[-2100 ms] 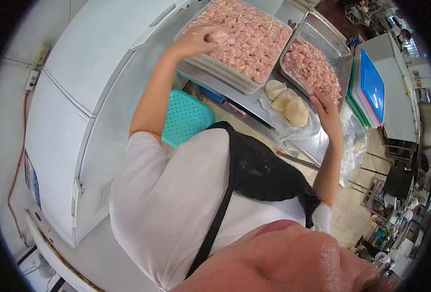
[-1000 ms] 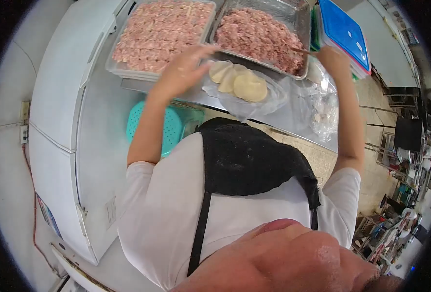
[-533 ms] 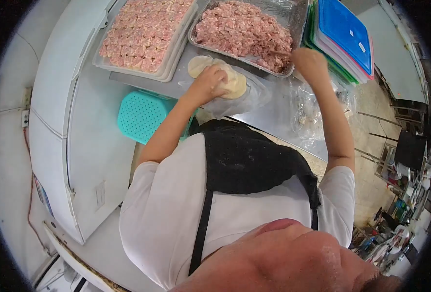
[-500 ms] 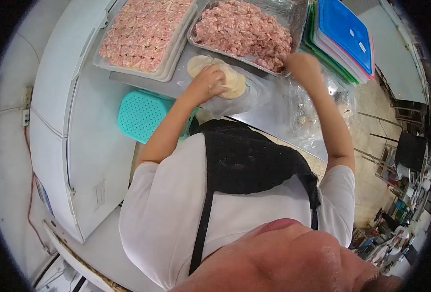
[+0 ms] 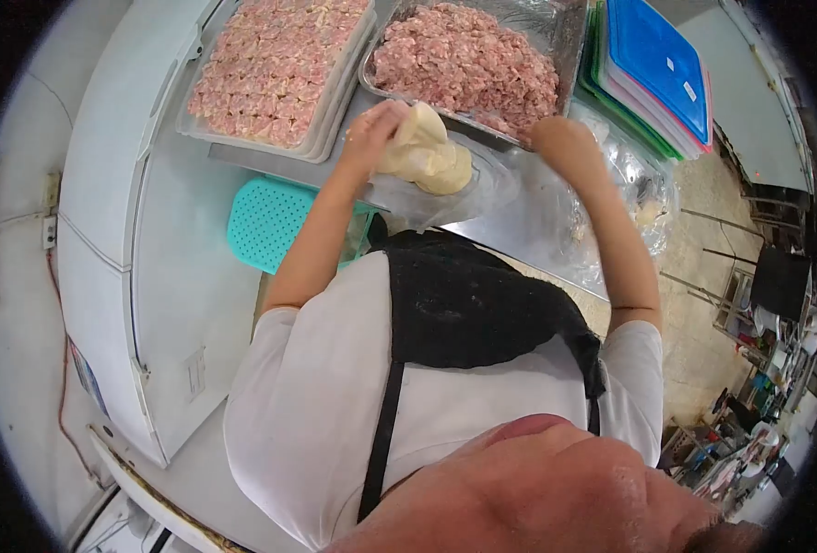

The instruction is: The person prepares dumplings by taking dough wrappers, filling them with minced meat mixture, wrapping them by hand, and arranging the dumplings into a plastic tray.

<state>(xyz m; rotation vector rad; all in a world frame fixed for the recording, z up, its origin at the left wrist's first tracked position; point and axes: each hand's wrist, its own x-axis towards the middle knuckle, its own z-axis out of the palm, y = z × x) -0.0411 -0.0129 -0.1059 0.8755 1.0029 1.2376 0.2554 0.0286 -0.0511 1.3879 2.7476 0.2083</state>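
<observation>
My left hand point(image 5: 370, 140) is closed on a round, pale dumpling wrapper point(image 5: 424, 123), raised and tilted on its edge. Just below it lies a stack of dumpling wrappers point(image 5: 445, 171) on a sheet of clear plastic point(image 5: 493, 181). My right hand point(image 5: 563, 146) is at the near right rim of a metal tray point(image 5: 560, 55) of pink minced meat point(image 5: 468, 60). Its fingers look curled together, and whatever they may hold is hidden. At the upper left, filled dumplings point(image 5: 270, 69) sit in close rows in a stacked white tray point(image 5: 346, 97).
Coloured plastic lids point(image 5: 657, 69) are stacked at the upper right. A clear plastic bag point(image 5: 625, 212) lies on the steel table point(image 5: 519, 217) beside my right forearm. A turquoise perforated basket point(image 5: 270, 224) is below the table's left edge, near a white fridge point(image 5: 182, 304).
My left hand has lifted a wrapper off the stack, moving up and left. My right hand has shifted slightly left and down along the meat tray's rim.
</observation>
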